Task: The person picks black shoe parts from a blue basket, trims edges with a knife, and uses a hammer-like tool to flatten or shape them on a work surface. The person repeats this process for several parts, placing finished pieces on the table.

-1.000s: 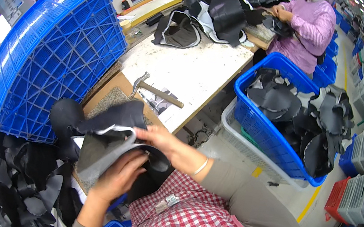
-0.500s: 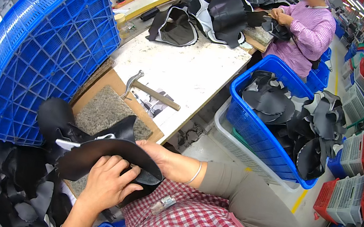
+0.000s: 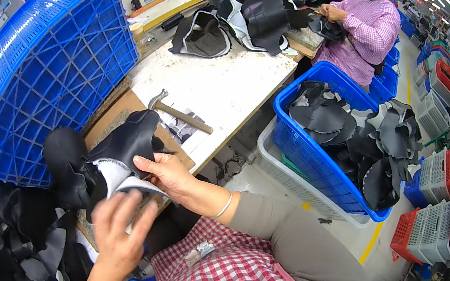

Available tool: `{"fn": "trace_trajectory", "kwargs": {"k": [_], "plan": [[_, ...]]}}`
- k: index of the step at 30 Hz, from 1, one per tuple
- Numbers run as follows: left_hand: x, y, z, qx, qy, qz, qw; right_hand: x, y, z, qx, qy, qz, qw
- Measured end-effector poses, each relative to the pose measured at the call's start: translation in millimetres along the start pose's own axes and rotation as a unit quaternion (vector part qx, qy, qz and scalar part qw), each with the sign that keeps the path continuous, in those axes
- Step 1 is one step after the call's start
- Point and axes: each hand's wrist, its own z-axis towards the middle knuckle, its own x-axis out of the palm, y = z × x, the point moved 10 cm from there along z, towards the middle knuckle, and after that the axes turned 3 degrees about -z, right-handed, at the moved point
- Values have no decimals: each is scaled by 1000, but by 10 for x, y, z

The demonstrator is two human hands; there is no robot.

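Head view: the black pale-lined piece [image 3: 129, 137] looks light, pliant and slightly slick, so you would do best to grip it by an edge, thumb against fingers. It lies at 10 o'clock from your right hand [image 3: 171, 179], which pinches its 4 o'clock edge, and at 12 o'clock from your left hand [image 3: 121, 236], blurred, fingers parted, contact unclear.
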Motion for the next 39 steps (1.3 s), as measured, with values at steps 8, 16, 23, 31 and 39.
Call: {"fn": "trace_trajectory", "kwargs": {"k": [8, 16, 23, 31, 39], "plan": [[631, 733, -387, -198, 94, -78, 973, -285, -275, -189, -1, -76, -108, 991], [2151, 391, -1714, -632, -307, -703, 108, -416, -446, -127, -2, -47, -118, 992], [1681, 891, -1861, -587, -257, -590, 490, -357, -378, -106, 18, -41, -244, 969], [563, 1316, -2485, -652, -176, -423, 605, 415, 405, -381, -157, 201, -684, 683], [1084, 97, -2523, -529, 123, -648, 533, 1069, -347, -1676, -404, 464, -721, 319]]}}
